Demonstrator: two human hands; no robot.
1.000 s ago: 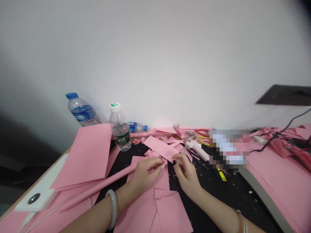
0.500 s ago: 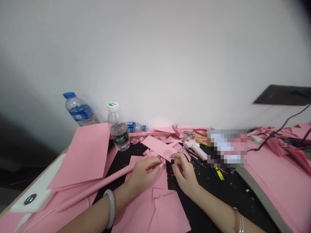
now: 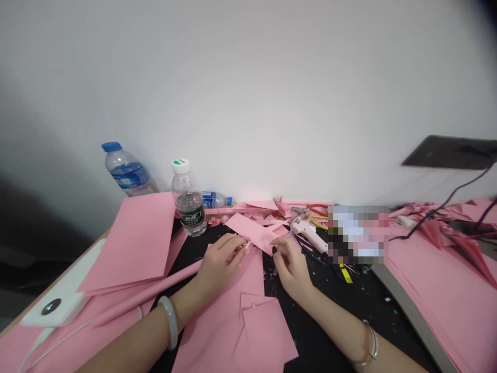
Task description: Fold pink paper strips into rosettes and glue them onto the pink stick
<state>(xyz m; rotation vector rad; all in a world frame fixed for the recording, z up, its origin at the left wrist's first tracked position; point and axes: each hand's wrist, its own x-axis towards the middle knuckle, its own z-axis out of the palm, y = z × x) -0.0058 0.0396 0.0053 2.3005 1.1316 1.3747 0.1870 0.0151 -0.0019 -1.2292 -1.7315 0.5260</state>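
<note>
Nearest, a jade bangle (image 3: 170,322) on the left wrist and a silver bracelet (image 3: 368,344) on the right. Left hand (image 3: 219,264) curled, thumb and forefinger pinched on a small pale scrap (image 3: 247,246); right hand (image 3: 292,272) half closed just beside it, fingertips (image 3: 280,243) drawn together, any hold too small to tell. Beneath both, loose pink sheets (image 3: 217,321) on a black work surface (image 3: 306,331); to the left, a pink paper roll (image 3: 147,290) and a flat pink pile (image 3: 128,243). Just past the fingers, a pink strip (image 3: 248,233). Farther off, crumpled pink bits (image 3: 213,221), a glue gun (image 3: 306,235) and a water bottle (image 3: 188,199). Apparently much left: a deep, seemingly unused sheet stack (image 3: 438,290) at right, only a few folded pink pieces (image 3: 471,254) done beyond it.
</note>
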